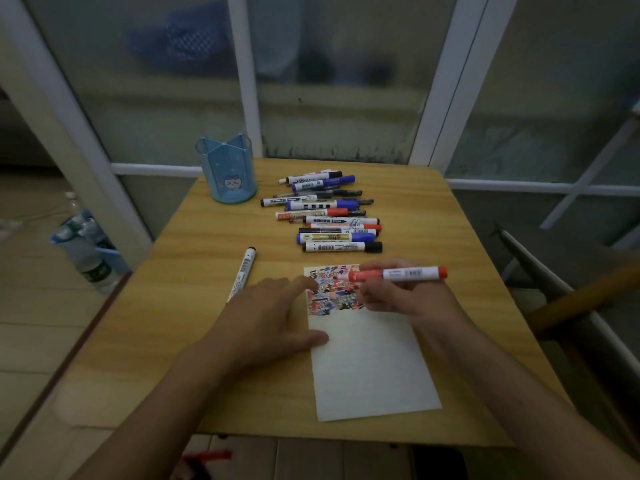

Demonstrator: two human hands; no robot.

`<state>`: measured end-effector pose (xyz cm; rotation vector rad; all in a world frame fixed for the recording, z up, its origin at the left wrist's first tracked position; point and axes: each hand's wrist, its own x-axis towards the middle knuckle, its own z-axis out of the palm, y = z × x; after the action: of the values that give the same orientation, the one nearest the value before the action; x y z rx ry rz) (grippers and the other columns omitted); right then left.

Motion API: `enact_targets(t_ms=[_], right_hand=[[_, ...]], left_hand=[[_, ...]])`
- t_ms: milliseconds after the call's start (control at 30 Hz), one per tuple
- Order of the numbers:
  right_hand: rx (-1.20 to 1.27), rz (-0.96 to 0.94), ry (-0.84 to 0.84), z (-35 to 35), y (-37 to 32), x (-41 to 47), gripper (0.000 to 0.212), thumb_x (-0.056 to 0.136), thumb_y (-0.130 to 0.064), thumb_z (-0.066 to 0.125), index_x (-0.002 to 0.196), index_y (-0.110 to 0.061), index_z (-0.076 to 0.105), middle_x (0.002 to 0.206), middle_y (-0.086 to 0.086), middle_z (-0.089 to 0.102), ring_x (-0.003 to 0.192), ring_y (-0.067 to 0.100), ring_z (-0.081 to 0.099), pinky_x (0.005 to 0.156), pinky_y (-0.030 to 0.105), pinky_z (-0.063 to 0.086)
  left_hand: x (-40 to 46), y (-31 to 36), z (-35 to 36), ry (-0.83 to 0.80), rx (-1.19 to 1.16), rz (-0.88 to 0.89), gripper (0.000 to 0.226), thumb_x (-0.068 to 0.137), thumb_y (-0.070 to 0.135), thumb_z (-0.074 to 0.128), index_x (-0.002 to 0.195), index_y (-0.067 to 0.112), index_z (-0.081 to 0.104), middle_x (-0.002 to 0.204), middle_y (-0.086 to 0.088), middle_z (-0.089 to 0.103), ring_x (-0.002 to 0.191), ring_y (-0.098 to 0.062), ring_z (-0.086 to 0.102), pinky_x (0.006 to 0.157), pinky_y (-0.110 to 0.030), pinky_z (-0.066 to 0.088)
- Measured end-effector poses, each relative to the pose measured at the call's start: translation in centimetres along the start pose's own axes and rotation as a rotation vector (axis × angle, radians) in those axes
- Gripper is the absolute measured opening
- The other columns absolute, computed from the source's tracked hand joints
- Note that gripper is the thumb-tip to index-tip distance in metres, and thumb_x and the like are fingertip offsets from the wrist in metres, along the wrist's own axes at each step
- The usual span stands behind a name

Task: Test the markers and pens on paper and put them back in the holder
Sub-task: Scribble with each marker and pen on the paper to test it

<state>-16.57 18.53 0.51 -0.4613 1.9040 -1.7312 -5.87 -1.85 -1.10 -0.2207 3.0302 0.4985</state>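
Right grip (pixel 391 289) pinches the red marker (pixel 398 274) over the paper (pixel 370 362), cap seemingly on; left grip (pixel 273 313), fingers relaxed, presses the paper's edge.

left hand (pixel 266 317): covers the near end of the loose marker (pixel 242 271) | right hand (pixel 398 292): hides part of the red marker (pixel 398 273) and of the scribbles on the paper (pixel 370 362); tip cannot be made out | marker pile (pixel 329 213): labels too small to read | behind window glass (pixel 180 39): blurred blue shape | bottom edge: red object (pixel 204 459) cut off
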Motion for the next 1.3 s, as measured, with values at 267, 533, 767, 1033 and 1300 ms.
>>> enact_targets(t_ms=[267,533,767,1033,1300], right_hand=[[-0.202,-0.116,0.059,1.6,1.7,0.3,0.009,0.090,-0.011,0.070,0.098,-0.011,0.065,0.078,0.006,0.074,0.074,0.018,0.074,0.061,0.027,0.058],[-0.288,-0.177,0.039,2.4,2.9,0.6,0.015,0.085,-0.018,0.075,0.097,-0.025,0.070,0.093,-0.002,0.074,0.087,0.009,0.072,0.071,0.023,0.058],[-0.441,-0.247,0.148,2.4,4.0,0.7,0.013,0.085,-0.012,0.075,0.091,-0.021,0.069,0.081,-0.003,0.072,0.076,0.007,0.069,0.069,0.024,0.059],[-0.476,-0.245,0.132,2.4,4.1,1.0,0.013,0.086,-0.014,0.074,0.090,-0.024,0.069,0.077,-0.004,0.072,0.075,0.008,0.069,0.072,0.027,0.060],[-0.492,-0.251,0.145,2.4,4.2,1.0,0.016,0.085,-0.014,0.074,0.089,-0.028,0.066,0.080,-0.005,0.071,0.077,0.005,0.068,0.072,0.022,0.059]], left_hand=[[0.2,-0.5,0.8,0.053,0.059,0.019,0.076,0.074,0.082,0.051,0.139,0.046,0.034,0.125,0.014,0.054,0.110,-0.006,0.048,0.090,-0.030,0.048],[0.3,-0.6,0.8,0.043,0.053,0.011,0.076,0.073,0.082,0.052,0.137,0.046,0.034,0.129,0.013,0.053,0.113,-0.007,0.048,0.089,-0.029,0.047],[0.2,-0.5,0.6,0.032,0.051,0.011,0.075,0.074,0.080,0.054,0.137,0.044,0.035,0.126,0.012,0.054,0.109,-0.008,0.049,0.090,-0.031,0.048],[0.4,-0.5,0.6,0.015,0.059,0.004,0.075,0.073,0.080,0.054,0.136,0.044,0.035,0.128,0.011,0.054,0.112,-0.009,0.049,0.091,-0.032,0.048],[0.4,-0.5,0.7,0.013,0.063,0.004,0.075,0.074,0.080,0.054,0.137,0.044,0.035,0.131,0.010,0.054,0.113,-0.009,0.049,0.091,-0.031,0.048]])
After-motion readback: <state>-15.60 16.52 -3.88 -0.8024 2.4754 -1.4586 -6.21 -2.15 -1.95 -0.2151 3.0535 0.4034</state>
